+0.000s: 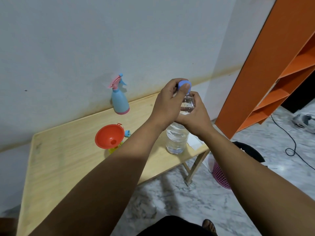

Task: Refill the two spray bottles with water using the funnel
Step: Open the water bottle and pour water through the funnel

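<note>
L hand (167,101) pinches blue cap (184,84) | R hand (196,114) grips water bottle (177,138) neck | funnel (110,135) left, apart from both hands

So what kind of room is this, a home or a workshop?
Most likely a plain room in a home: a small folding wooden table against a bare, stained wall, a marble-patterned floor, an orange shelf unit and a pink bin beside the table.

We see bare bench (56,167) at the left. The funnel (109,136) stands between it and our water bottle (177,138); the blue spray bottle (120,99) blocks the wall side.
</note>
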